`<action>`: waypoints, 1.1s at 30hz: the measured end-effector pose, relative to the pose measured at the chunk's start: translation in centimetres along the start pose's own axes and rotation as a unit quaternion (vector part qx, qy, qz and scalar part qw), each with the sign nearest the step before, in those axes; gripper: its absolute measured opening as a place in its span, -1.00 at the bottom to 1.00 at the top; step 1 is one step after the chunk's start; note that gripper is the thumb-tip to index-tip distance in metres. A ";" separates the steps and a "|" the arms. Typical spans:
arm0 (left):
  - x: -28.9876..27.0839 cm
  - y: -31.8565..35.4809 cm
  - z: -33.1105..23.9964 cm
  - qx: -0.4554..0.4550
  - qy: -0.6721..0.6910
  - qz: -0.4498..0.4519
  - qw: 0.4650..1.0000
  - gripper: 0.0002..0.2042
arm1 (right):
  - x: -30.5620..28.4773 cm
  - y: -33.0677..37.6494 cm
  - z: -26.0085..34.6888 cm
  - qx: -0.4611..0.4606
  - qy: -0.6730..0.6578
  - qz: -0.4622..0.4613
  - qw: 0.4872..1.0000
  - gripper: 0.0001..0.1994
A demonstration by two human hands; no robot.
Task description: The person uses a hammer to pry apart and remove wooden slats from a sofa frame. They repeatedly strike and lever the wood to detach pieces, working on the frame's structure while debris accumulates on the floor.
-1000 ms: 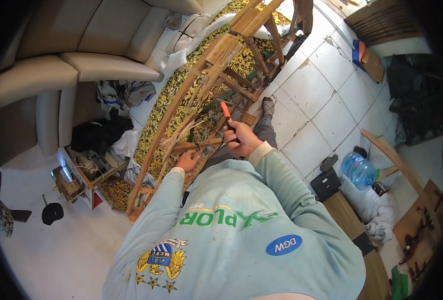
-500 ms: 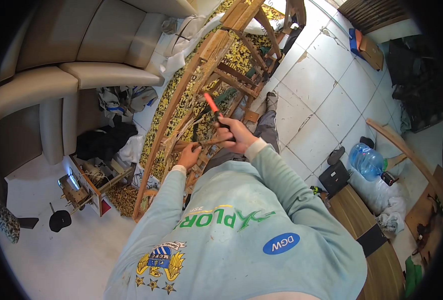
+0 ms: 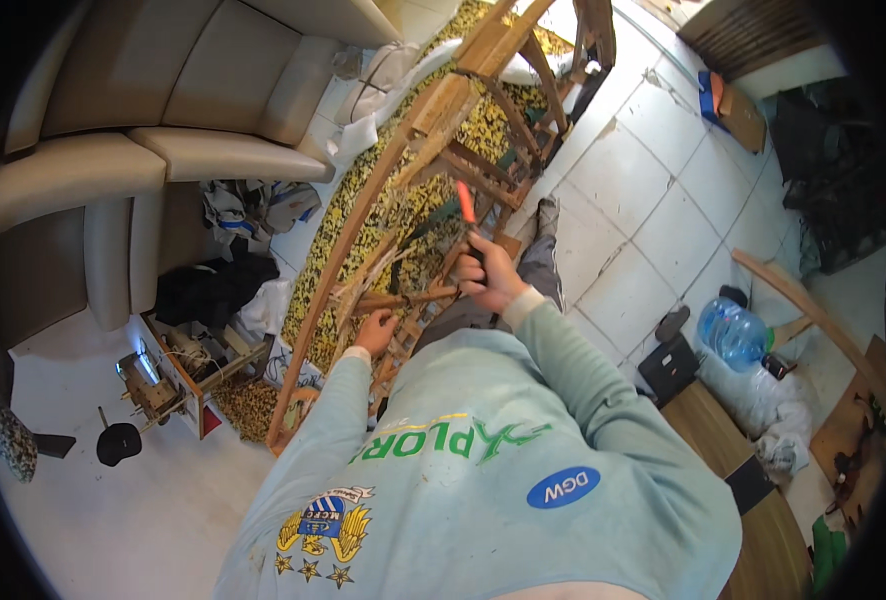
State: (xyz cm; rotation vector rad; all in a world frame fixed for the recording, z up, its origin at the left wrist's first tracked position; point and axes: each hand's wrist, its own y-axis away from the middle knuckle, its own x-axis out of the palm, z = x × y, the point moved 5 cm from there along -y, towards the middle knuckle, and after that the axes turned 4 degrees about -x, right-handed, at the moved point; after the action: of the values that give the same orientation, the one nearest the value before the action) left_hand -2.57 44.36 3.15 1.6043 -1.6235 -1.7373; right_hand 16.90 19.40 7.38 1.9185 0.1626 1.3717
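My right hand (image 3: 491, 275) is closed around a tool with an orange and black handle (image 3: 466, 203), its orange end pointing up and away from me. What is at that far end cannot be made out. My left hand (image 3: 373, 332) is just below a short wooden crosspiece (image 3: 413, 298), fingers loosely bent and apart, with nothing visible in them. Both hands are over a long wooden furniture frame (image 3: 347, 226), with splintered strips (image 3: 368, 272) along its near part. Yellow and black speckled foam (image 3: 318, 262) lies beneath the frame.
A beige cushioned sofa (image 3: 228, 150) stands at the left, with an open wooden drawer-like box (image 3: 191, 378) below it. On the right are a blue water bottle (image 3: 733, 328), a curved wooden piece (image 3: 803, 302) and a cardboard box (image 3: 740, 117). White tiles (image 3: 653, 200) cover the floor.
My right hand has moved a little right with the tool, which is now more upright. My left hand has come off the crosspiece and dropped slightly toward me.
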 end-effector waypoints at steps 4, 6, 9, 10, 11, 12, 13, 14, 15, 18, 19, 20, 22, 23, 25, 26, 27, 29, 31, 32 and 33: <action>-0.7 -0.4 -0.5 -0.013 0.053 -0.030 0.998 -0.44 | -3.0 -1.1 1.0 -0.093 -0.105 -0.252 0.957 -0.91; -0.4 -1.0 0.1 -0.009 0.034 -0.025 0.999 -0.47 | -0.7 -3.2 -0.7 -0.032 -0.160 -0.167 0.972 -0.84; 0.5 -1.7 -0.5 0.028 0.024 -0.027 0.999 -0.52 | 10.1 2.5 -0.6 0.037 0.043 0.033 0.998 -0.81; 0.2 -1.9 -1.5 0.048 0.020 -0.034 0.998 -0.53 | 11.8 3.5 -0.7 0.063 0.101 0.110 0.987 -0.78; -0.2 -2.1 -2.8 0.102 0.052 -0.072 0.991 -0.57 | 12.1 4.0 -0.4 0.004 0.180 0.102 0.978 -0.79; -0.6 -2.3 -3.2 0.095 0.075 -0.080 0.989 -0.57 | 12.3 4.7 -0.3 -0.055 0.258 0.094 0.960 -0.79; -1.8 -2.1 -5.8 0.095 0.098 -0.087 0.987 -0.58 | 12.4 5.1 0.5 -0.120 0.336 0.082 0.931 -0.80; -3.0 -2.2 -8.0 0.093 0.124 -0.096 0.983 -0.59 | 11.8 5.6 1.3 -0.136 0.340 0.063 0.929 -0.80; -4.1 -2.8 -9.4 0.104 0.139 -0.129 0.976 -0.57 | 10.7 6.1 2.2 -0.146 0.346 0.047 0.925 -0.80; -8.2 -3.0 -15.6 0.180 0.180 -0.276 0.927 -0.45 | 5.2 7.1 4.4 -0.132 0.307 -0.053 0.941 -0.75; -9.5 -4.5 -16.3 0.186 0.280 -0.270 0.903 -0.42 | 3.7 7.5 4.8 -0.124 0.319 -0.104 0.934 -0.75; -10.4 -5.4 -18.1 0.163 0.379 -0.233 0.880 -0.41 | 1.9 7.9 5.4 -0.122 0.328 -0.158 0.923 -0.74; -12.0 -5.8 -22.9 0.078 0.566 -0.143 0.809 -0.40 | -2.2 9.0 6.8 -0.113 0.295 -0.232 0.920 -0.75; -12.6 -6.3 -24.3 0.060 0.571 -0.097 0.813 -0.43 | -4.0 9.3 7.1 -0.101 0.259 -0.245 0.929 -0.76; -13.3 -7.6 -26.4 0.028 0.573 -0.003 0.819 -0.48 | -7.0 9.3 7.3 -0.089 0.202 -0.257 0.941 -0.78; -13.4 -7.9 -27.1 0.043 0.543 -0.019 0.838 -0.51 | -8.2 9.4 7.3 -0.092 0.181 -0.257 0.945 -0.79; -13.4 -8.1 -27.8 0.056 0.513 -0.037 0.856 -0.54 | -9.2 8.9 7.4 -0.093 0.161 -0.257 0.948 -0.80; -12.8 -7.8 -29.5 0.087 0.443 -0.102 0.886 -0.66 | -12.2 5.5 7.1 -0.124 0.087 -0.254 0.955 -0.81; -12.9 -7.9 -29.9 0.105 0.389 -0.102 0.910 -0.66 | -10.5 0.7 6.9 -0.125 -0.007 -0.270 0.955 -0.82; -12.7 -8.0 -29.9 0.112 0.360 -0.099 0.921 -0.66 | -8.2 -1.5 6.5 -0.109 -0.062 -0.294 0.948 -0.82; -12.9 -7.5 -29.5 0.099 0.370 -0.097 0.918 -0.66 | -3.2 -2.5 6.2 -0.086 -0.032 -0.209 0.973 -0.80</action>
State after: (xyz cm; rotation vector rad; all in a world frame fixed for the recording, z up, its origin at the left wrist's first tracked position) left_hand 29.45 41.58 10.68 2.2116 -1.3011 -0.8395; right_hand 21.62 16.42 2.52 1.6639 0.3812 1.0058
